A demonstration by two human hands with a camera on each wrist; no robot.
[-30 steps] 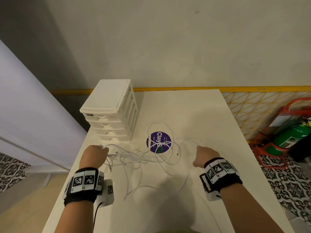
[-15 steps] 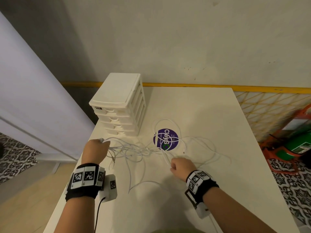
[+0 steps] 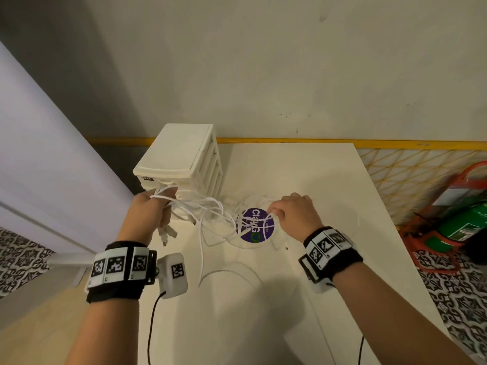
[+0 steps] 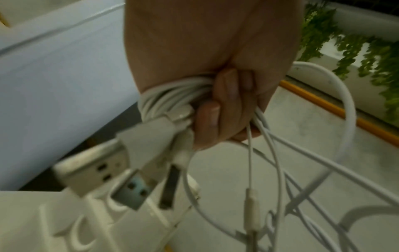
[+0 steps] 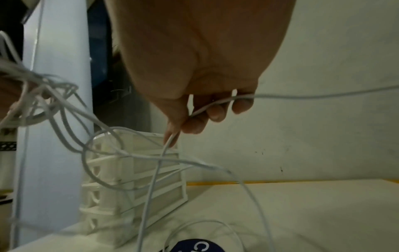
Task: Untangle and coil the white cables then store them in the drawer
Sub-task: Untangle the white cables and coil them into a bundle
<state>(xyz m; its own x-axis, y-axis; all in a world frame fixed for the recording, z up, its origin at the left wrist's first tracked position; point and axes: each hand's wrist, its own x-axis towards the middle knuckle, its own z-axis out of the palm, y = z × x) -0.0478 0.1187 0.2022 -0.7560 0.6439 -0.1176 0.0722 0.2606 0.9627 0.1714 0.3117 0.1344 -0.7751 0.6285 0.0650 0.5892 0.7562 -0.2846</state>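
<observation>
A tangle of thin white cables hangs in the air between my two raised hands and trails onto the white table. My left hand grips a bunch of the cables in its fist, with USB plugs dangling below it. My right hand pinches a single cable strand above the purple round sticker. The white drawer unit stands at the table's back left, just behind my left hand, all drawers closed.
A wall runs behind the table, with a yellow strip along its base. A pale panel stands to the left. A green cylinder in a red stand sits on the patterned floor to the right.
Both hands have risen and moved toward the drawer unit, lifting the cables off the table. The right hand went from the table's front to above the purple sticker, holding a strand.
</observation>
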